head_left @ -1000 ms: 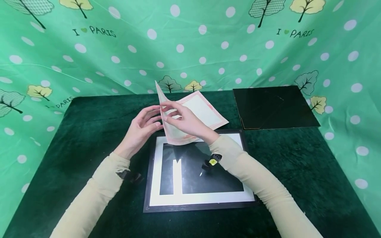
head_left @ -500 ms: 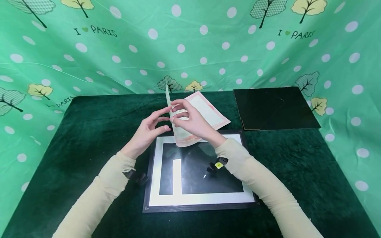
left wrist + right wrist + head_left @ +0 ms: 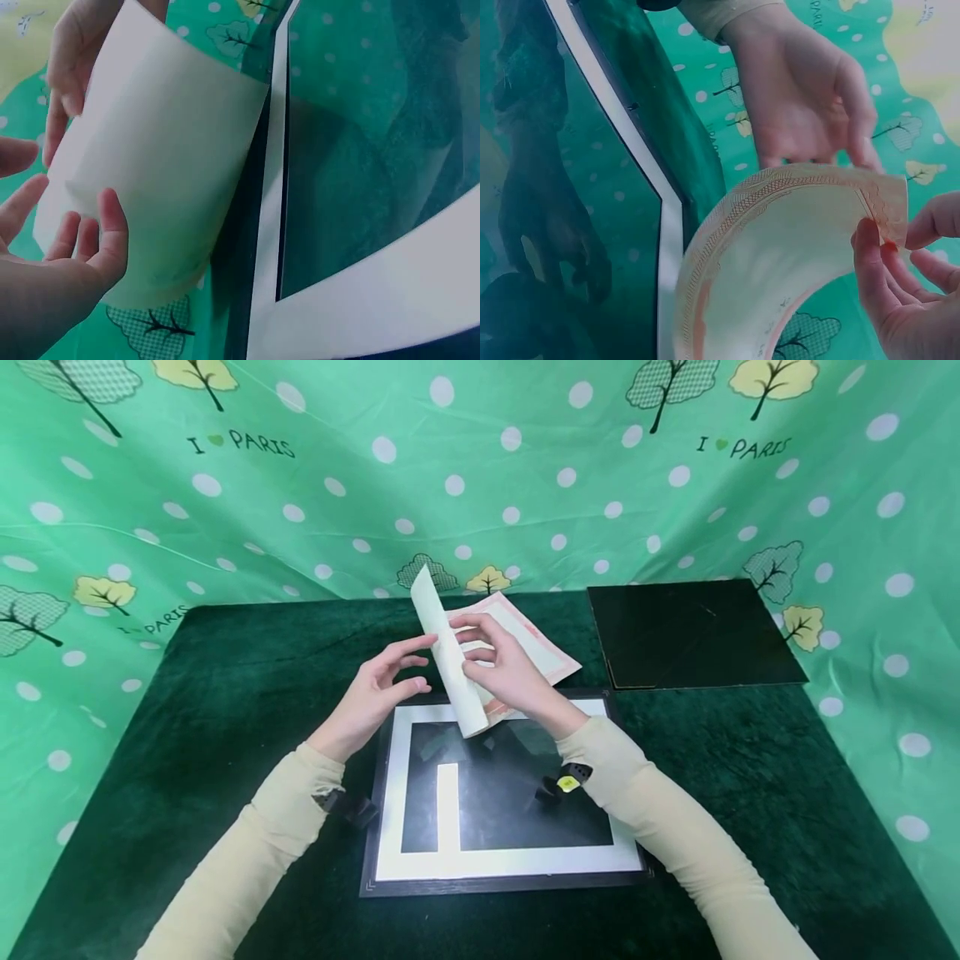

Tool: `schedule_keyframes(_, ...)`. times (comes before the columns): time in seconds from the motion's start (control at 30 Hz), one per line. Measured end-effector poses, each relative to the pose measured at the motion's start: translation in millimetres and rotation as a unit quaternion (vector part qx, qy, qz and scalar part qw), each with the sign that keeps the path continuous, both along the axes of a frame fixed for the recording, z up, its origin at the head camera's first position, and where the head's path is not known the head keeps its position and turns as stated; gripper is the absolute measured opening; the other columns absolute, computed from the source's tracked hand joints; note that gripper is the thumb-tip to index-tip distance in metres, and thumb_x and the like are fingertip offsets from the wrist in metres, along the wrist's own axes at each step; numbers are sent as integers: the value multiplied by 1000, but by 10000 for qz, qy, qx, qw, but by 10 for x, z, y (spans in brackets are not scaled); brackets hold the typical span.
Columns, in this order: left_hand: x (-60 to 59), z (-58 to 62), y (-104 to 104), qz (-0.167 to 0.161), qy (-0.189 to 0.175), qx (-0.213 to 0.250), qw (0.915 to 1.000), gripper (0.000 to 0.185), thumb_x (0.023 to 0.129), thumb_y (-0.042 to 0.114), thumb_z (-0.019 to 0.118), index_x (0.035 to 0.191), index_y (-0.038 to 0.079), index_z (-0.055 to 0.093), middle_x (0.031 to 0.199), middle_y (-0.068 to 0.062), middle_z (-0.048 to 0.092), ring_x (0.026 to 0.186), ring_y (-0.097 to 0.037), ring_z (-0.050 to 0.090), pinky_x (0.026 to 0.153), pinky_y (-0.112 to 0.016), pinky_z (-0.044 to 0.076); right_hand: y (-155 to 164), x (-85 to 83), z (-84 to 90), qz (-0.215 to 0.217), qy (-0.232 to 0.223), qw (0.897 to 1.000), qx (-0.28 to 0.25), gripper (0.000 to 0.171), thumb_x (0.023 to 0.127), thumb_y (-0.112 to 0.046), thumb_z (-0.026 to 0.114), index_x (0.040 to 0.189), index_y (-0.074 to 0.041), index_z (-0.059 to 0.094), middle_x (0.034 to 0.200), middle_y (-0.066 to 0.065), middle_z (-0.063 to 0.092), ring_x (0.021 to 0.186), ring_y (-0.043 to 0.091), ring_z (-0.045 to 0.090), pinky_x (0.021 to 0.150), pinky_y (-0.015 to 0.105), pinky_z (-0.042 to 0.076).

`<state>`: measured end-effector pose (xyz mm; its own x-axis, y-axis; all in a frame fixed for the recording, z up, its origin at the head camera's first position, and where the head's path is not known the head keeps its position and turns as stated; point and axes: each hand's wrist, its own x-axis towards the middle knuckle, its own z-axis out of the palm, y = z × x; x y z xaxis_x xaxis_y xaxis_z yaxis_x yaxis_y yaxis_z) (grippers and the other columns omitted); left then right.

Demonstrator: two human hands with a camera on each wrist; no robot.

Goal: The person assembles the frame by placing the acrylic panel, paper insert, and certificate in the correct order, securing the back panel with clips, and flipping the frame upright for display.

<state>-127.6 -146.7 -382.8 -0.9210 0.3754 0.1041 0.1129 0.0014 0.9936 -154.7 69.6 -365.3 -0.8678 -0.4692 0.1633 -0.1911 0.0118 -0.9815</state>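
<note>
A certificate [image 3: 517, 635] with a pink patterned border lies partly over the far edge of a picture frame [image 3: 510, 884]. Its left side is lifted and curled over, so the plain back shows. My right hand [image 3: 513, 677] pinches that raised edge between thumb and fingers; in the right wrist view the grip sits at a corner of the border. My left hand [image 3: 367, 697] is beside the plain back with its fingers loosely bent. Its index fingertip meets or nearly meets the paper [image 3: 165, 150]. Small print on the certificate's front is too blurred to read.
The frame lies flat on a dark green cloth [image 3: 247, 710], with a white mat [image 3: 540, 862] around a glossy, reflecting pane [image 3: 540, 814]. A black board [image 3: 697, 635] lies at the back right. Green dotted fabric [image 3: 480, 452] hangs behind the table.
The certificate's left edge has moved right and curled over, turning its plain back toward the head camera. Both hands have shifted right, the right one still pinching the paper.
</note>
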Motion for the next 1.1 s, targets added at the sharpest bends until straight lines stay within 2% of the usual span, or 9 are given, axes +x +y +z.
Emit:
schedule_keyframes(0.27, -19, -70, -120, 200, -180, 81, 9996, 45, 95, 1, 56, 139, 1, 48, 141, -9, 46, 120, -25, 43, 89, -33, 49, 222, -21, 184, 18, 140, 9994, -323, 46, 90, 12, 48, 135, 1, 45, 132, 12, 49, 113, 27, 53, 90, 39, 47)
schedule_keyframes(0.4, -40, -116, -174, 141, -283, 127, 9994, 47, 96, -2, 52, 142, 2, 45, 146, -12, 40, 123, -27, 42, 91, -33, 48, 350, -22, 356, -43, -26, 9979, -652, 48, 89, 12, 47, 136, 2, 43, 131, 16, 50, 108, 32, 57, 85, 36, 48)
schedule_keyframes(0.63, -138, -202, -219, 5, -722, 260, 9970, 52, 97, -4, 49, 147, 4, 37, 150, -9, 35, 132, -38, 33, 97, -33, 45, 534, -28, 624, -165, -190, 9932, -1141, 51, 85, 11, 45, 134, -3, 46, 126, 18, 51, 91, 27, 60, 73, 31, 47)
schedule_keyframes(0.73, -206, -224, -197, -90, -919, 363, 9951, 55, 98, -4, 47, 150, 4, 31, 152, -13, 30, 134, -42, 29, 100, -37, 42, 601, -36, 700, -219, -196, 9917, -1250, 51, 85, 11, 44, 133, -5, 48, 124, 19, 51, 88, 27, 59, 71, 30, 48)
schedule_keyframes(0.9, -313, -253, -157, -90, -1356, 465, 9896, 63, 99, 2, 48, 154, 11, 18, 154, -21, 19, 136, -41, 29, 105, -45, 35, 672, -32, 802, -428, -98, 9895, -1378, 47, 88, 11, 43, 131, -6, 49, 124, 18, 51, 98, 29, 57, 71, 31, 52)
schedule_keyframes(1.1, -439, -280, -103, 52, -1963, 747, 9777, 68, 101, 4, 47, 156, 15, 9, 155, -22, 13, 138, -39, 26, 109, -44, 29, 704, -36, 874, -680, 86, 9838, -1659, 46, 89, 12, 42, 131, -5, 49, 126, 18, 49, 106, 31, 54, 72, 31, 54)
